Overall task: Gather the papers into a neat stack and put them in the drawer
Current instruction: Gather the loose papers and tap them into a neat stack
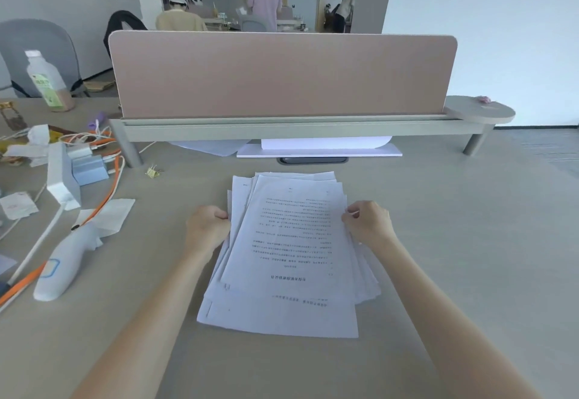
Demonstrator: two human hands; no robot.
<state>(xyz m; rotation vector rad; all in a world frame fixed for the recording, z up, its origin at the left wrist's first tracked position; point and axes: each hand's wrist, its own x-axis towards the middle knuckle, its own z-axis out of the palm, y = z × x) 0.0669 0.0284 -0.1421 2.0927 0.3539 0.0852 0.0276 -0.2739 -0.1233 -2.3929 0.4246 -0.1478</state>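
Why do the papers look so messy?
The papers on the desk are fanned out, with edges and corners poking past each other instead of lining up. The left hand and right hand grip the sides, so the stack isn't squared yet.

Left hand (208,228), right hand (366,223) curled (forearms extended forward).

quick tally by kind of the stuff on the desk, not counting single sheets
paper pile: 1
bottle: 1
binder clip: 1
orange cable: 1
white handheld device: 1
Total: 5
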